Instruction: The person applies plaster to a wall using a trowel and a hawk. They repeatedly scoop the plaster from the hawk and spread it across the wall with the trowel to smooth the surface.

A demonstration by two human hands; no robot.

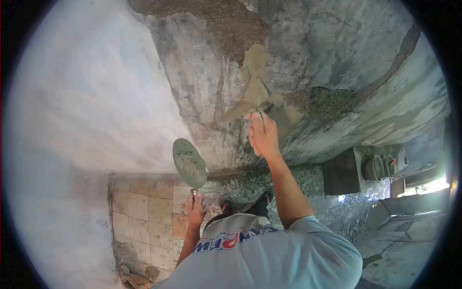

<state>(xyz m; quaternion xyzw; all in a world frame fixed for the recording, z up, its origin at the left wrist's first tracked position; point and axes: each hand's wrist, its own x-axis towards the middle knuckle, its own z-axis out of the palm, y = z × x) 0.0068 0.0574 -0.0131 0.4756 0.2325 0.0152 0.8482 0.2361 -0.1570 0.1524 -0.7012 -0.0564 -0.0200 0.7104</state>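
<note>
My right hand (pixel 263 135) is closed around the handle of a trowel (pixel 256 94), whose blade lies against the wall (pixel 308 53) over a patch of wet, tan plaster (pixel 256 60). Fresh plaster also spreads to both sides of the blade. Lower and to the left, my left hand (pixel 196 208) grips the short handle of an oval, greenish board (pixel 189 163). Smears of plaster cover the board's face. It is held apart from the wall patch.
White wall (pixel 96 86) stands at the left, above floor tiles (pixel 144 212). My shoes (pixel 226 203) are on rough, debris-strewn ground near the wall's foot. A dark box-like block (pixel 342 172) and a bucket-like object (pixel 373 167) are at the right. Rough bare patches (pixel 322 100) mark the wall.
</note>
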